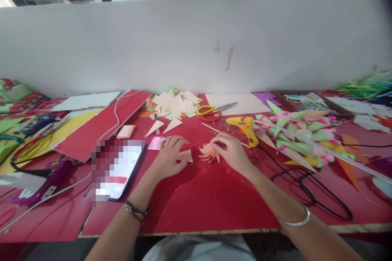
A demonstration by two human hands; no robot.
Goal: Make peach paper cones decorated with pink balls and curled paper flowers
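My right hand (231, 153) pinches the edge of a peach paper flower (207, 153) with curled, pointed petals, just above the red table (196, 200). My left hand (170, 157) rests palm down with its fingers apart, beside a small peach paper piece (186, 155); whether it touches that piece I cannot tell. Just behind the left fingers is a shiny pink packet (155, 143), partly covered by them. Two pointed peach paper pieces (173, 125) lie farther back. A thin pale stick (210, 128) passes behind my right hand.
A yellow glue gun (245, 126) with a black cord (301, 189) lies right of my hands, near a pile of green and pink paper cones (297, 134). Scissors (211, 110) lie behind. At left are a phone (130, 175) and a purple power strip (49, 183). A white partition (153, 49) borders the back.
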